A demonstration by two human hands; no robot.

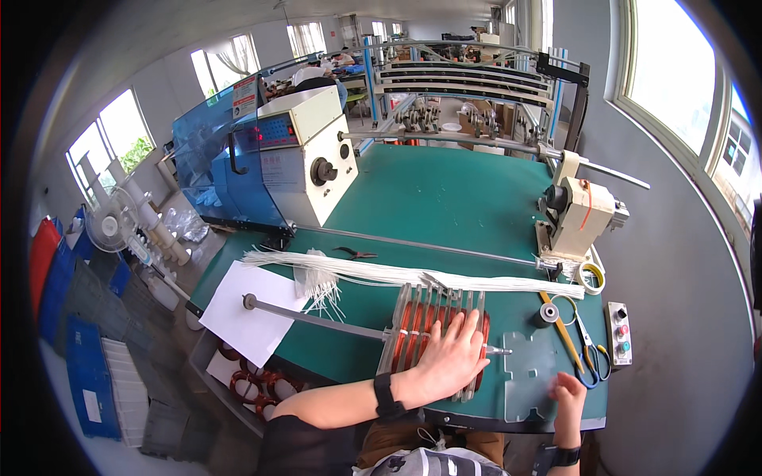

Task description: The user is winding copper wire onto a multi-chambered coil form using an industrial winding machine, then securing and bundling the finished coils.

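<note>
Under my left hand [451,355] lies a winding former with copper wire coils [413,325], several coils side by side between plates on a long metal shaft [317,319]. The fingers of that hand stretch across the top of the coils, spread and lying on them. My right hand [567,390] is curled closed beside the right edge of a clear notched plastic sheet [530,373]. Whether it pinches anything is hidden. Just above it lie blue-handled scissors [589,358], a yellow strip [565,339] and a small grey spool [546,315].
A bundle of white ties [444,278] crosses the green table [444,190], with pliers [355,253] behind. White paper [250,309] lies left. A winding machine [305,159] stands back left, a tailstock [583,214] right. A tape roll [590,278] and button box [619,333] sit right; finished coils [258,389] lie below left.
</note>
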